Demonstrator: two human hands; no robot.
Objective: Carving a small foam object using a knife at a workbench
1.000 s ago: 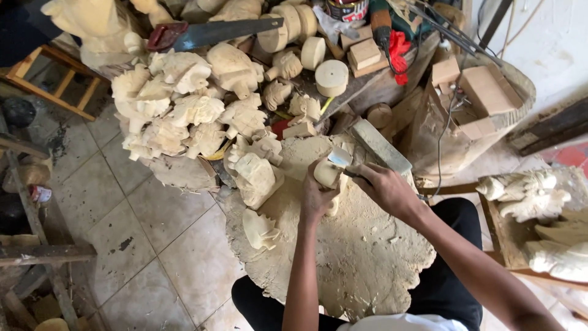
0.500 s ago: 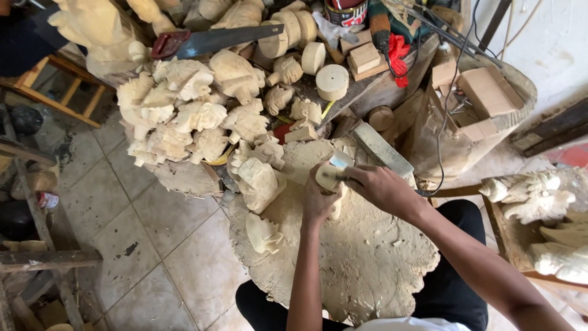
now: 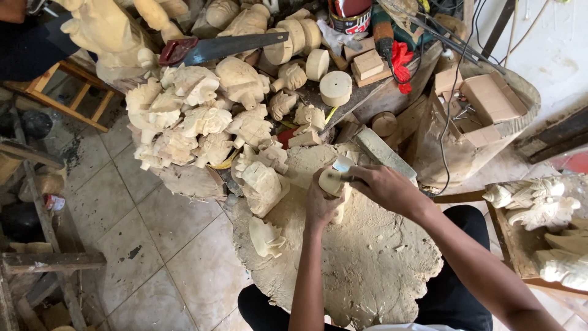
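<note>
Over the last second the view had drawn nearer, while the grip barely changed: the left hand [image 3: 320, 205] stayed wrapped around a small pale wood piece [image 3: 331, 182], and the right hand [image 3: 384, 187] stayed clenched on a thin tool whose tip met the piece's top. That pointed to steady carving, not a new step. The piece sat above the far part of the sawdust-covered slab [image 3: 367, 270]. Its long axis seemed to run near to far, rounded end toward the pile of carved figures [image 3: 196, 119]; the fingers hid much of it.
</note>
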